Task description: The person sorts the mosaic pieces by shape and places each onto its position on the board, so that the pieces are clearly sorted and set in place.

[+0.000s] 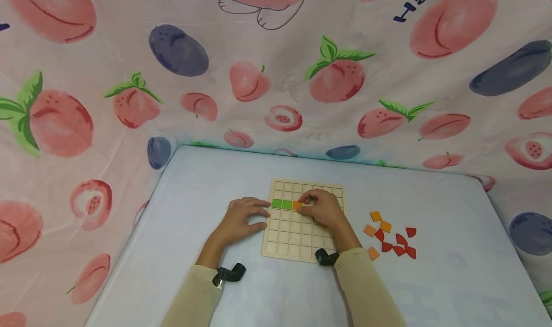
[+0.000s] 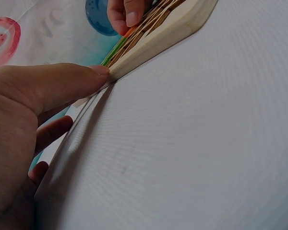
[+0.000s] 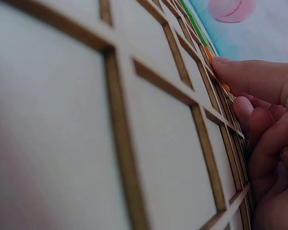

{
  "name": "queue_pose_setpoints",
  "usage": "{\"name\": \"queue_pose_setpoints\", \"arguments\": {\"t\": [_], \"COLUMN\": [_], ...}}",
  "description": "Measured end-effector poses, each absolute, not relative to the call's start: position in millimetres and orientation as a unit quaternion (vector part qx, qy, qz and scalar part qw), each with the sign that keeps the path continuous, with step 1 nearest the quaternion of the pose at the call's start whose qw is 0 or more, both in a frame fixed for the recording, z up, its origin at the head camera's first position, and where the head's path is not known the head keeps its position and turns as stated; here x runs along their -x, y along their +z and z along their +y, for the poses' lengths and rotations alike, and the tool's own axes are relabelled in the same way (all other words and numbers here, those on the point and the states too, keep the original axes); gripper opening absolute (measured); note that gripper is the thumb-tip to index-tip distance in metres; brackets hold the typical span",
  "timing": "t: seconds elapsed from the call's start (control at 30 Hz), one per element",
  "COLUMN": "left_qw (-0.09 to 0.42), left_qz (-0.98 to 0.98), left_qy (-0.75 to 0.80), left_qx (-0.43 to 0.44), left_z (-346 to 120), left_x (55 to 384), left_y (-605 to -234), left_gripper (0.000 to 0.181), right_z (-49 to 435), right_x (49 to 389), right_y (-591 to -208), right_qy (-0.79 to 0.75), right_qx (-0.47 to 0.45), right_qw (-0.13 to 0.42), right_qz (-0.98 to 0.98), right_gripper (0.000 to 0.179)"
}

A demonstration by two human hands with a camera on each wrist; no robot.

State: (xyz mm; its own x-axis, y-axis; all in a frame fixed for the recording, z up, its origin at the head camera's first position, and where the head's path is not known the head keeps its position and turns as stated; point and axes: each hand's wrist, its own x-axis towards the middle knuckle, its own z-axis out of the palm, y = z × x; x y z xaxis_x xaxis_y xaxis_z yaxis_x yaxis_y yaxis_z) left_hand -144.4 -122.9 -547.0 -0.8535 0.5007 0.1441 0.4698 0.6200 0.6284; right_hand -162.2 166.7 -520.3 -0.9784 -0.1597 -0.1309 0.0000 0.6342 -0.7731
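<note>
A wooden grid board (image 1: pixel 282 236) lies on the table, with two green square tiles (image 1: pixel 282 204) side by side in one row. Right beside them in that row is an orange square tile (image 1: pixel 296 206). My right hand (image 1: pixel 321 207) pinches this orange tile at the grid, its thumb (image 3: pixel 249 76) on the tile and partly covering it. The other fingers of that hand are curled. My left hand (image 1: pixel 243 219) rests at the board's left edge with fingers spread; in the left wrist view its thumb (image 2: pixel 67 84) touches the wooden side.
Right of the board lie several loose orange square tiles (image 1: pixel 385 227) and several red quarter-round pieces (image 1: pixel 401 239). A white cloth covers the table (image 1: pixel 207 174). Fruit-printed fabric (image 1: pixel 258 39) hangs behind and at the left.
</note>
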Motion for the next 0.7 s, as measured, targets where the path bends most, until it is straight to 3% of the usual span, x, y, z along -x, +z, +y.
{"name": "queue_pose_setpoints", "arguments": {"t": [0.7], "left_qw": [0.018], "left_qz": [0.900], "left_qy": [0.342], "left_qx": [-0.271], "left_z": [-123], "left_x": [144], "left_y": [-547], "left_gripper": [0.021], "right_z": [193], "right_x": [157], "right_y": [-512], "right_qy": [-0.461], "right_qx": [0.056], "right_qw": [0.117], "right_qz": [0.878], "right_gripper": [0.029]}}
